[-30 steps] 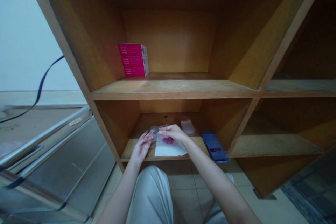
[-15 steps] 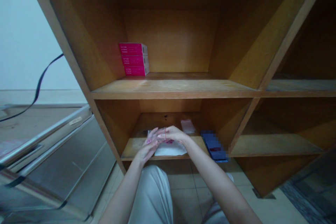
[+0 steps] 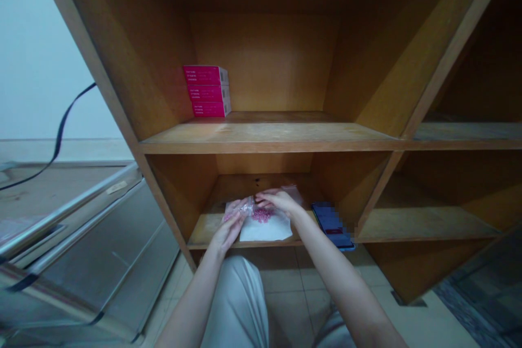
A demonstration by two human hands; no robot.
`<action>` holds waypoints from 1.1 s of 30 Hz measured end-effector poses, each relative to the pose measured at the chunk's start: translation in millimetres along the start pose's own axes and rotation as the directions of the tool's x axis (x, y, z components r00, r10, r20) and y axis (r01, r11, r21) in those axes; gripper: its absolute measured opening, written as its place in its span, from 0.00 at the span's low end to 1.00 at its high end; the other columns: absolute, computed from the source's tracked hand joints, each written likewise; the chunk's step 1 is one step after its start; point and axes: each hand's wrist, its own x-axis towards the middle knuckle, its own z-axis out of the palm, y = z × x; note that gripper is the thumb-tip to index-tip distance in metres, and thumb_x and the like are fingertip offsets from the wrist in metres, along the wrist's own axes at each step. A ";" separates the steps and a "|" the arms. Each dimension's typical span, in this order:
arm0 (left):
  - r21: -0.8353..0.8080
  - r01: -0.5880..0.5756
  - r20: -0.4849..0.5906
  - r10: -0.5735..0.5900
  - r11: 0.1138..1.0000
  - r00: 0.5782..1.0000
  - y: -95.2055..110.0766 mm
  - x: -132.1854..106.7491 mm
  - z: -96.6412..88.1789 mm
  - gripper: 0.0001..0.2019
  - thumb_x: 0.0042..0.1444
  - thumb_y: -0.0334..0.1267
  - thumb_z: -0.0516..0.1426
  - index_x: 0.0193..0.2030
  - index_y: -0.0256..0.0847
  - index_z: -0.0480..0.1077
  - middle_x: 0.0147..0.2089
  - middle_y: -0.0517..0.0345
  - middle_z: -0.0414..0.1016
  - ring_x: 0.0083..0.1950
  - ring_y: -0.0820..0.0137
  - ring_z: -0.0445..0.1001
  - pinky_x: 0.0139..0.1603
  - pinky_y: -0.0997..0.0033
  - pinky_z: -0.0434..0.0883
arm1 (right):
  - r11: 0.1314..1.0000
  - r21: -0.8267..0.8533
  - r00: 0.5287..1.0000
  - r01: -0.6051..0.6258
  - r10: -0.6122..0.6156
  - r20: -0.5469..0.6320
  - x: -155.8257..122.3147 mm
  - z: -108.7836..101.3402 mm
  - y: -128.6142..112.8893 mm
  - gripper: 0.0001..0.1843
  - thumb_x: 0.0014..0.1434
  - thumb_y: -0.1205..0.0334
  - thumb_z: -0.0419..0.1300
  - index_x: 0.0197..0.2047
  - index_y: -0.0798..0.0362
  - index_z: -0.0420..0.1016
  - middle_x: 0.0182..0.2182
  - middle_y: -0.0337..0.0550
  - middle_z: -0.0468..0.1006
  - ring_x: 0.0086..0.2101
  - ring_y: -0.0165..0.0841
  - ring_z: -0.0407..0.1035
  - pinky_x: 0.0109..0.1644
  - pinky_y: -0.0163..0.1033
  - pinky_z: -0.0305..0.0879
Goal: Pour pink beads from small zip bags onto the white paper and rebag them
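Observation:
On the lower shelf (image 3: pixel 204 234) lies a white sheet of paper (image 3: pixel 265 230) with a small pile of pink beads (image 3: pixel 262 214) on it. My left hand (image 3: pixel 228 230) holds a small clear plastic bag (image 3: pixel 238 207) at the left of the pile, fingers closed on it. My right hand (image 3: pixel 279 201) hovers just over the beads, fingers curled together as if pinching; what is between them is too small to see.
Another small clear bag (image 3: pixel 292 192) lies behind my right hand. A dark phone (image 3: pixel 332 224) rests at the shelf's right front. Three pink boxes (image 3: pixel 207 91) are stacked on the upper shelf. A grey metal cabinet (image 3: pixel 81 239) stands at the left. My knee in light trousers is below.
My hands met over the paper, then parted. The left hand has drawn the clear bag to the left, and the right hand has shifted back, uncovering the beads.

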 end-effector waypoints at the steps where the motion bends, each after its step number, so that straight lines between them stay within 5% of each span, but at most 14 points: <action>1: 0.003 0.001 -0.008 -0.001 1.000 1.000 -0.7 -0.2 -2.1 0.18 0.45 0.28 0.58 0.44 0.41 0.64 0.51 0.53 0.67 0.55 0.66 0.63 0.56 0.66 0.60 | 0.999 0.019 0.991 0.044 -0.041 -0.124 3.8 -2.2 4.4 0.14 0.48 0.57 0.57 0.37 0.58 0.73 0.36 0.50 0.76 0.32 0.31 0.71 0.38 0.37 0.66; 3: 0.012 0.007 -0.024 -0.007 1.000 1.000 -2.2 -0.9 -5.2 0.18 0.45 0.27 0.58 0.44 0.40 0.64 0.51 0.52 0.67 0.55 0.66 0.63 0.56 0.66 0.60 | 0.993 0.012 0.921 0.116 -0.103 -0.375 11.4 -3.6 17.6 0.15 0.51 0.57 0.52 0.38 0.58 0.71 0.39 0.52 0.75 0.36 0.33 0.71 0.40 0.38 0.65; 5: 0.017 0.018 -0.035 -0.017 1.000 0.999 -3.7 -1.5 -7.0 0.18 0.44 0.27 0.58 0.44 0.40 0.65 0.52 0.52 0.67 0.55 0.66 0.64 0.56 0.66 0.59 | 0.984 -0.028 0.846 0.175 -0.165 -0.507 17.4 -1.5 35.2 0.17 0.53 0.59 0.47 0.41 0.59 0.69 0.42 0.53 0.73 0.40 0.33 0.70 0.44 0.37 0.64; 13: -0.006 0.068 -0.040 -0.068 0.998 0.997 -8.2 -0.9 -10.8 0.19 0.44 0.25 0.58 0.45 0.39 0.64 0.52 0.53 0.67 0.56 0.68 0.63 0.59 0.70 0.56 | 0.947 -0.008 0.649 0.320 -0.225 -0.727 30.9 11.2 99.2 0.19 0.52 0.60 0.43 0.39 0.57 0.70 0.42 0.50 0.73 0.44 0.33 0.66 0.49 0.38 0.59; 33: 0.220 0.199 0.040 -0.212 0.955 0.976 -13.6 20.6 0.6 0.19 0.39 0.26 0.62 0.41 0.34 0.68 0.48 0.48 0.70 0.52 0.65 0.67 0.57 0.65 0.57 | 0.954 0.048 0.699 0.296 -0.182 -0.691 30.9 12.5 114.7 0.20 0.53 0.63 0.41 0.39 0.57 0.71 0.42 0.49 0.74 0.44 0.33 0.67 0.49 0.37 0.60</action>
